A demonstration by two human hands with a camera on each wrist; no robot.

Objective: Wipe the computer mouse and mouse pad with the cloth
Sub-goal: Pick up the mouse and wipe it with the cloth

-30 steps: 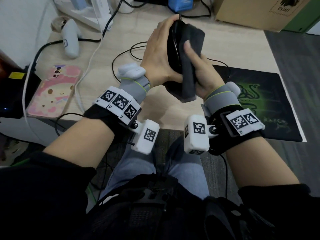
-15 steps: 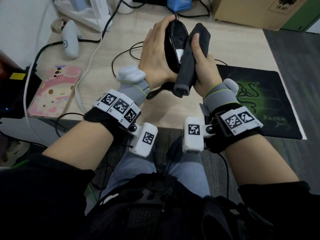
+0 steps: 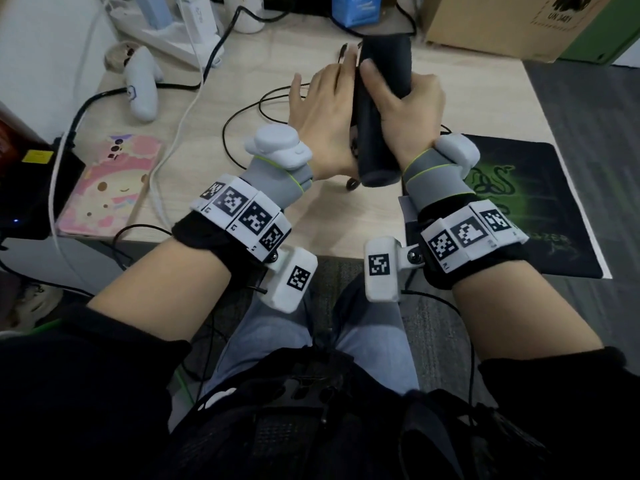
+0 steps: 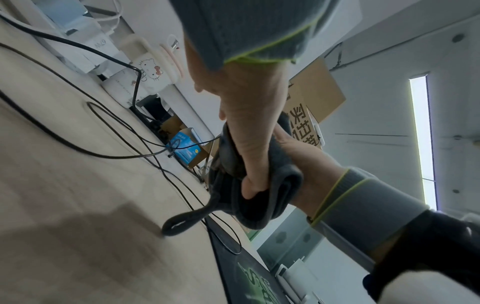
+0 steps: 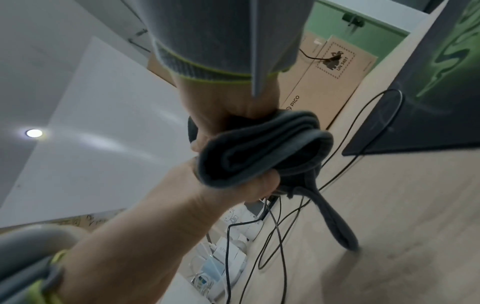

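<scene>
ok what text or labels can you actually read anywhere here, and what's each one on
"UN 3481": stamp on the cardboard box.
"PICO": same box's side.
"67W": white charger, seen upside down.
"RAZER": mouse pad, faint, only partly legible.
Chinese characters on another cardboard box: cut off.
Blue box: print too blurred.

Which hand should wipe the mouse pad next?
Right. The right hand already grips the cloth and hangs nearer the mouse pad; the left hand holds the mouse.

Two hands: left hand (image 3: 322, 112), right hand (image 3: 408, 109). One dark cloth (image 3: 377, 109), one mouse pad (image 3: 519, 202), one white controller (image 3: 140, 88), one pink phone (image 3: 110, 185), one cardboard box (image 3: 502, 22), one blue box (image 3: 353, 8).
</scene>
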